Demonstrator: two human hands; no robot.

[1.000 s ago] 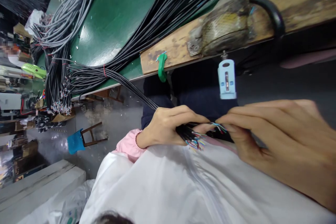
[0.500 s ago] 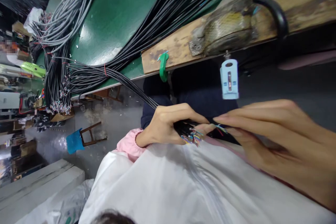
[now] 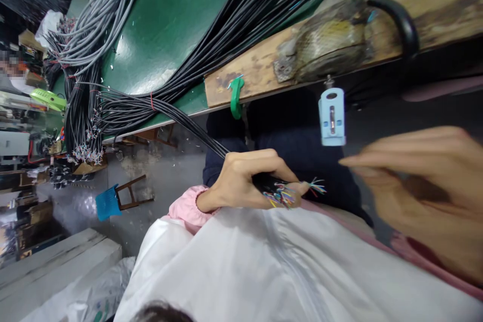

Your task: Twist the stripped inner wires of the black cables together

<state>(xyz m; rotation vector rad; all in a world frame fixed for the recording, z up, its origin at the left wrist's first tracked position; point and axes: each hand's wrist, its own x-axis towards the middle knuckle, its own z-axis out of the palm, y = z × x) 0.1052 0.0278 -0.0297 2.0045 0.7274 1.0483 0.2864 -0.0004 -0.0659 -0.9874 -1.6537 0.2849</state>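
My left hand (image 3: 256, 178) is closed around a bundle of black cables (image 3: 206, 137). Colored inner wires (image 3: 281, 197) stick out of the cable ends below its fingers. One cable's wires (image 3: 316, 186), fanned apart, poke out past the pinch of thumb and forefinger. To the right, apart from these wires, my right hand (image 3: 422, 186) is blurred, with thumb and fingers drawn together in a pinch. Whether anything tiny is between those fingertips cannot be made out. A light blue tool (image 3: 332, 116) hangs above and between the hands, touched by neither.
A wooden board (image 3: 260, 68) along the green table (image 3: 166, 20) carries a taped lump (image 3: 328, 40) and a green hook (image 3: 236, 98). Grey cables (image 3: 113, 5) and more black cables (image 3: 222, 35) lie on the table. A blue stool (image 3: 107, 202) stands on the floor.
My right hand has moved right, away from the wires it was pinching. Those wires now spread freely in a fan. My left hand keeps its grip on the cables.
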